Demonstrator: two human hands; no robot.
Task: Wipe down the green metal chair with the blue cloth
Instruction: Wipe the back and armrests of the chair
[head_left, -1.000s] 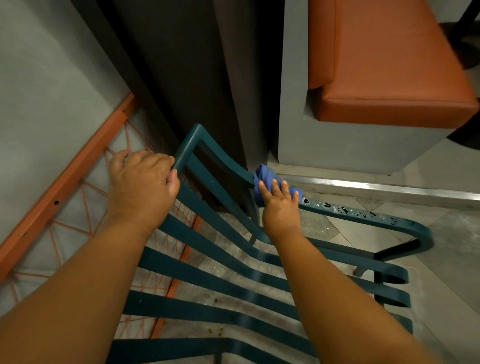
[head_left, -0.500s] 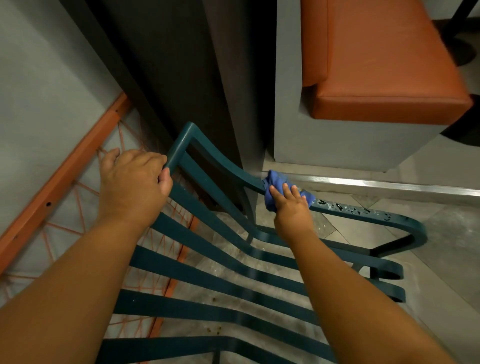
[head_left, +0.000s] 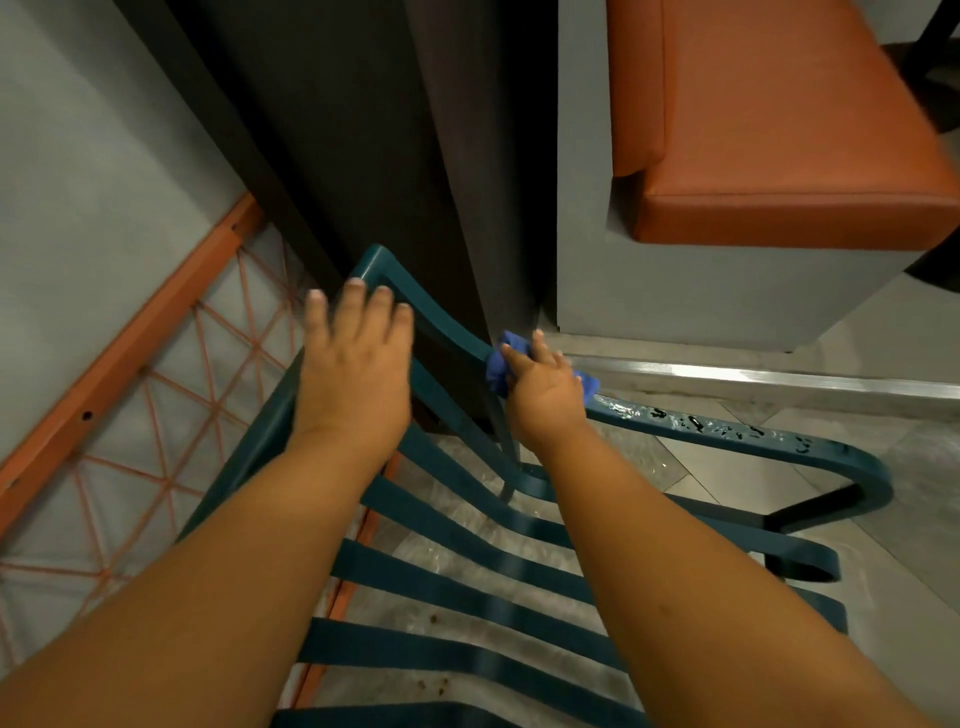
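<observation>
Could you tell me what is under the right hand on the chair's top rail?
The blue cloth is pressed onto the green chair by the right hand; the rail beneath is hidden.

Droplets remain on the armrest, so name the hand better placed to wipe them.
Right. The right hand already presses the blue cloth on the armrest beside the droplets; the left hand, fingers spread, has no cloth.

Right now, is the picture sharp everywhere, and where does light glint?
Head view: the left hand has slightly smeared fingertips, while the right hand on the blue cloth is clearer. Light glints off wet droplets on the green chair armrest. The wide lens bows the straight edges.
</observation>
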